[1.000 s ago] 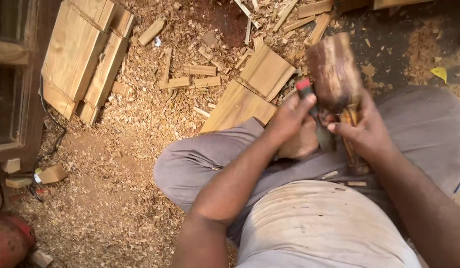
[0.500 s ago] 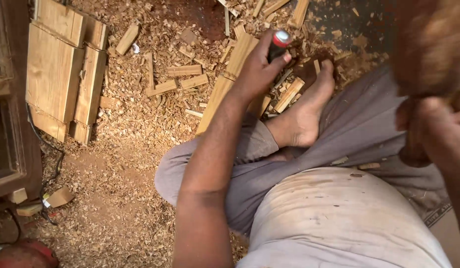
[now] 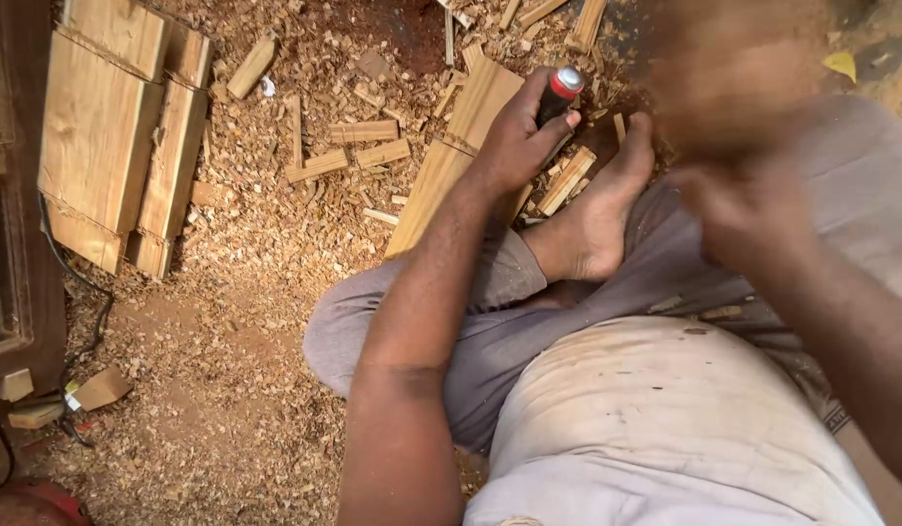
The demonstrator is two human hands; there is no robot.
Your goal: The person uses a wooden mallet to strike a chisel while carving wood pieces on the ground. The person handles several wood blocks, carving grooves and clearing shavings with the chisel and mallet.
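Note:
My left hand (image 3: 517, 138) is stretched forward and closed around a tool with a black and red handle (image 3: 562, 88), held over the wood scraps just beyond my bare foot (image 3: 599, 216). My right hand (image 3: 738, 209) is raised close to the camera at the upper right and is blurred. It grips a brown wooden block (image 3: 728, 73), also blurred. I sit cross-legged in grey trousers (image 3: 529, 321) on the floor.
A long plank (image 3: 451, 156) lies under my left hand. Stacked boards (image 3: 115, 127) rest at the far left beside a dark wooden frame (image 3: 13, 224). Short wood offcuts (image 3: 358, 141) and shavings (image 3: 227, 341) cover the ground. A cable (image 3: 91, 326) runs at the left.
My left hand carried the red-tipped tool away from the block and out over the plank. My right hand lifted the wooden block toward the camera, uncovering my foot.

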